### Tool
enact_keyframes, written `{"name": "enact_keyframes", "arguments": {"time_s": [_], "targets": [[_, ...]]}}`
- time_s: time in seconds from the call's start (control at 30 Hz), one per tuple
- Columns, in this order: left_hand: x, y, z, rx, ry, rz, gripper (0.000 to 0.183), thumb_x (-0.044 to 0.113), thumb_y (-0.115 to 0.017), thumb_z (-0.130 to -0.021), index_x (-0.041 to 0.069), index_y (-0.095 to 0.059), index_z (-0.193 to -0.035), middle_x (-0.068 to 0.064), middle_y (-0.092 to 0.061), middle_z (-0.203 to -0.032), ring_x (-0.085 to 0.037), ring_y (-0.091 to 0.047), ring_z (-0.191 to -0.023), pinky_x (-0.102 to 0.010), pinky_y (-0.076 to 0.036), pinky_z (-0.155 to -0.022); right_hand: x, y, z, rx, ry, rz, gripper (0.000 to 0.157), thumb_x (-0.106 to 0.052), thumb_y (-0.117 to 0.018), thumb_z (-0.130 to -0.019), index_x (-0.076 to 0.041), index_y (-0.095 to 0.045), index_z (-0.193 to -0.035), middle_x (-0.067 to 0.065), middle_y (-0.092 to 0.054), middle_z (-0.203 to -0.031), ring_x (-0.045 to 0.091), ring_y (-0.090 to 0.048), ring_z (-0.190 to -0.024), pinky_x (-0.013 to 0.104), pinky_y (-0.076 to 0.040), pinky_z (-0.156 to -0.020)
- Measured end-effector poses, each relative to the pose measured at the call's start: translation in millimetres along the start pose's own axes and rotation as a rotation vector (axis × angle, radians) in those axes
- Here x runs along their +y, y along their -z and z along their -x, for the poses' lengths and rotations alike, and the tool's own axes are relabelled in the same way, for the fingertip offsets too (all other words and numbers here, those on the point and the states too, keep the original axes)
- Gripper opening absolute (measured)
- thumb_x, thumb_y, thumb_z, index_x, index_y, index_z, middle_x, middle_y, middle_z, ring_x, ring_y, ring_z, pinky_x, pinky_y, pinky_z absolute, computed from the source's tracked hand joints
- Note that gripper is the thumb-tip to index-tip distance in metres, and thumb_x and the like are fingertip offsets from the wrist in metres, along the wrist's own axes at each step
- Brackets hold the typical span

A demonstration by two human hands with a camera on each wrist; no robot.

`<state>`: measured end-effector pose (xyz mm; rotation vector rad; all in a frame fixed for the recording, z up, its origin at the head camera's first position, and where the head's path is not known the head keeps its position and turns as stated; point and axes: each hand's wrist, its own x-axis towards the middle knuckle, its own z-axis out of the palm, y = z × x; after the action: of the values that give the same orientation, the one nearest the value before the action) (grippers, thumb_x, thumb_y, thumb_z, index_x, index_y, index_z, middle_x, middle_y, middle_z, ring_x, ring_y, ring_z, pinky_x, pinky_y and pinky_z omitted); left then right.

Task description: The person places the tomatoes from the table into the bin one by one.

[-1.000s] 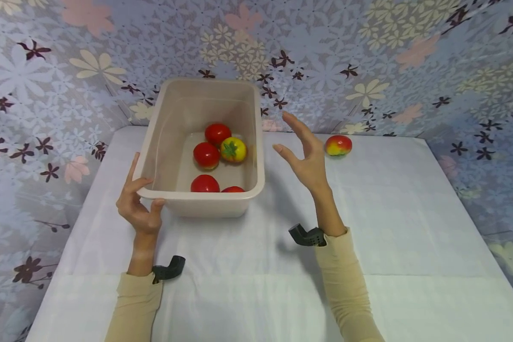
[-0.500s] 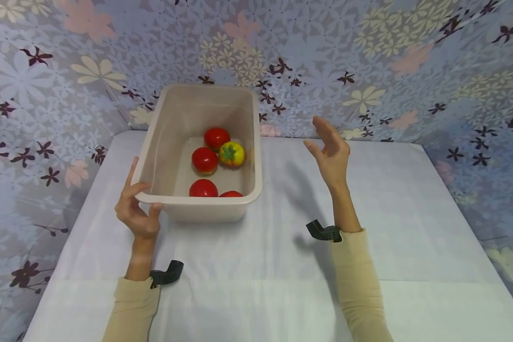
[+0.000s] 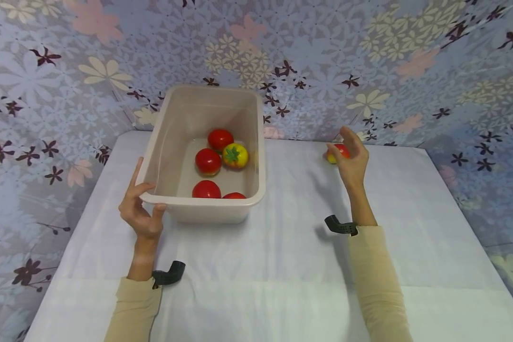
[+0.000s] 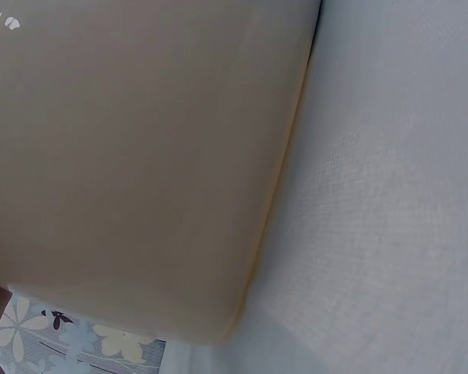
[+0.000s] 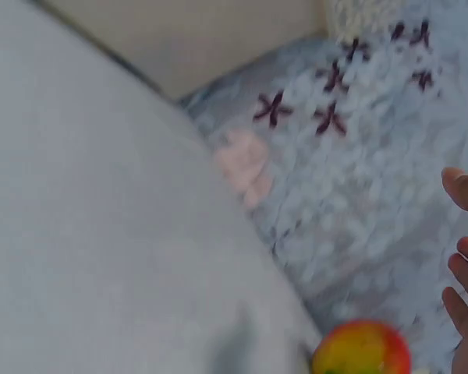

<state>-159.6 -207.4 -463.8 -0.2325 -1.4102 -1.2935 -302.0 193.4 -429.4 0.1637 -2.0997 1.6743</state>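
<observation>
A beige plastic bin [image 3: 215,202] stands at the left of the table, with several glossy fruits inside: red ones, such as one red fruit [image 3: 207,161], and a yellow one [image 3: 235,156] topped by green leaves. My left hand [image 3: 140,214] grips the bin's near left corner, fingers over the rim and thumb at the front. The left wrist view is mostly filled by the bin's wall [image 4: 140,171]. At the back right, a red-and-yellow fruit [image 3: 343,150] lies on the table, partly behind my right hand [image 3: 355,164]. That hand's thumb and fingers are spread apart beside it, holding nothing.
A white cloth [image 3: 282,247] covers the table. Flower-patterned fabric [image 3: 308,57] rises behind the table's back edge and shows at both sides. Dark wrist-worn devices sit at both cuffs, one of them the right device [image 3: 339,225].
My right hand has moved right from beside the bin to the red-and-yellow fruit, now overlapping it in the head view. The left hand stays on the bin's corner.
</observation>
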Motion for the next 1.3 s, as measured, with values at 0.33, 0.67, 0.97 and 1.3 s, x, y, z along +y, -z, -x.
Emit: {"name": "enact_keyframes", "arguments": {"time_s": [0.33,0.67,0.97,1.3], "targets": [[0.5,-0.9,1.7,0.022,-0.002,0.007,0.08,0.064,-0.074,-0.073,-0.014,-0.055,-0.08,-0.038,-0.059,-0.12,-0.043,-0.061,-0.116,-0.038,-0.053,-0.096,69.5,18.9,-21.8,0.049,-0.04,0.193,0.057,-0.003,-0.079,-0.078,0.001,-0.058,-0.131,0.015,-0.057,-0.139,0.021,-0.049,-0.135,0.024,-0.032,-0.115],[-0.1,-0.1,1.1,0.032,-0.005,-0.005,0.081,0.065,-0.073,-0.073,-0.014,-0.055,-0.08,-0.038,-0.06,-0.119,-0.044,-0.061,-0.116,-0.039,-0.053,-0.096,89.8,24.8,-19.9,0.022,-0.151,0.322,0.06,-0.006,-0.078,-0.078,-0.002,-0.057,-0.134,0.014,-0.049,-0.147,0.019,-0.036,-0.143,0.036,-0.028,-0.119],[-3.5,0.2,0.8,0.025,-0.009,-0.002,0.08,0.065,-0.073,-0.074,-0.013,-0.055,-0.081,-0.037,-0.06,-0.12,-0.042,-0.062,-0.115,-0.038,-0.053,-0.096,99.6,19.5,-17.3,0.018,-0.215,0.283,0.063,-0.007,-0.079,-0.079,-0.006,-0.055,-0.137,0.009,-0.051,-0.146,0.021,-0.045,-0.136,0.035,-0.037,-0.114],[-5.7,2.8,1.1,-0.009,0.015,-0.03,0.08,0.066,-0.071,-0.074,-0.011,-0.057,-0.083,-0.035,-0.059,-0.123,-0.043,-0.06,-0.118,-0.04,-0.052,-0.097,100.6,21.1,-10.6,0.043,-0.239,0.25,0.058,-0.007,-0.077,-0.082,-0.009,-0.056,-0.137,0.005,-0.054,-0.144,0.017,-0.047,-0.134,0.032,-0.037,-0.114]]}}
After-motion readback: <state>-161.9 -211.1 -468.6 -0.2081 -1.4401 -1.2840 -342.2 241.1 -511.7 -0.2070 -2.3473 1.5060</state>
